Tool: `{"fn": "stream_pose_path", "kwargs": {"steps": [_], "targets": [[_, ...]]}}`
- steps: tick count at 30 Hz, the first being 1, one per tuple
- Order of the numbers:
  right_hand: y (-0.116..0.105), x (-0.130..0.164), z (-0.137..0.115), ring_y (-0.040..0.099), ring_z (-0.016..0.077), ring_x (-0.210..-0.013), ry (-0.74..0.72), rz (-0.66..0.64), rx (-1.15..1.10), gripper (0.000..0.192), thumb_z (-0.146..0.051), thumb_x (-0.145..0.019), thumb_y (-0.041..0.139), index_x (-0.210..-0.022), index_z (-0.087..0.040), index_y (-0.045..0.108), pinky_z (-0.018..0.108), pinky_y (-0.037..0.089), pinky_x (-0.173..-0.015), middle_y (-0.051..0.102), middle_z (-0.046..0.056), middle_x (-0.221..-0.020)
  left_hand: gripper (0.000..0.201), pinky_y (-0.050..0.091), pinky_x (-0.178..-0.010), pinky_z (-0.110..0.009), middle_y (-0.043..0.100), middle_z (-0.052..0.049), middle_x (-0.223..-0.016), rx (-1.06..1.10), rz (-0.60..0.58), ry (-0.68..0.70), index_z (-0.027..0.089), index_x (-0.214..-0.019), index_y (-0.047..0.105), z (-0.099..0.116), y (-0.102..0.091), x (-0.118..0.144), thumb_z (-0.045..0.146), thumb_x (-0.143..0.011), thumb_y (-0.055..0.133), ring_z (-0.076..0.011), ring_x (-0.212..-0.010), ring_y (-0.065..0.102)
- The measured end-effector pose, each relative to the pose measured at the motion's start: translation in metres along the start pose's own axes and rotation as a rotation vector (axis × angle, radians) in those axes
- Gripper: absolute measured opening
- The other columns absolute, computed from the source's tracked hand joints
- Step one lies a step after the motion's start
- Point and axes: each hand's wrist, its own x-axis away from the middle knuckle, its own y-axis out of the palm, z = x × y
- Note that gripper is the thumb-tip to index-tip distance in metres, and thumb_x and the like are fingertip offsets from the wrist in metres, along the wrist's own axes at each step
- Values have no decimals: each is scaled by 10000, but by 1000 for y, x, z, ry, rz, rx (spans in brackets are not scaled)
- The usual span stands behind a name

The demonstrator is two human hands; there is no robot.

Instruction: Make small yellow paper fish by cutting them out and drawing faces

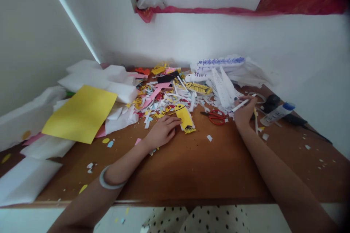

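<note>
My left hand (pixel 161 132) lies on the brown table with its fingers stretched out. Its fingertips touch the left edge of a yellow paper cut-out (pixel 183 117) that has a black eye, a curved line and dark strokes at its fringed lower end, like a fish. Farther right, my right hand (pixel 244 114) grips a white marker (pixel 240 106), which points to the left. Between the hands lie red-handled scissors (pixel 217 117). Behind the cut-out is a second yellow piece with black stripes (pixel 199 87).
Paper scraps (pixel 164 98) are heaped at the back middle. White foam blocks (pixel 90 78) and a yellow sheet (pixel 82 114) occupy the left. At right are a glue bottle with a blue cap (pixel 277 113) and a black corded tool (pixel 295 119). White paper with blue drawings (pixel 221 62) leans by the wall.
</note>
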Motion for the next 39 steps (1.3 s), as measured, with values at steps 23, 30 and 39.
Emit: {"fn": "stream_pose_path", "kwargs": {"steps": [23,30,39], "targets": [[-8,27,-32,609,186,-864,-99,-170,-37,222,-219,-794,565,-1005,-216,495,362,499,-784,606,52,-996,398,414,-1051,-432,582,-46,-1350,-8,-8,-3,231,-1288,564,-3,3,1,152,-919,440,-230,-1207,514],[-2,63,-58,638,222,-939,-302,-694,-104,202,-225,-854,567,-1053,-232,600,407,529,-847,656,61,-1043,401,418,-1051,-435,589,-51,-1339,7,2,3,237,-1283,575,-1,1,0,148,-914,446,-229,-1194,520],[8,82,-69,596,278,-1125,-455,-995,-130,286,-278,-907,566,-1193,-257,571,474,500,-947,672,88,-1170,423,411,-1055,-440,589,-53,-1344,17,2,6,242,-1301,569,-1,1,-1,143,-910,443,-228,-1195,521]]}}
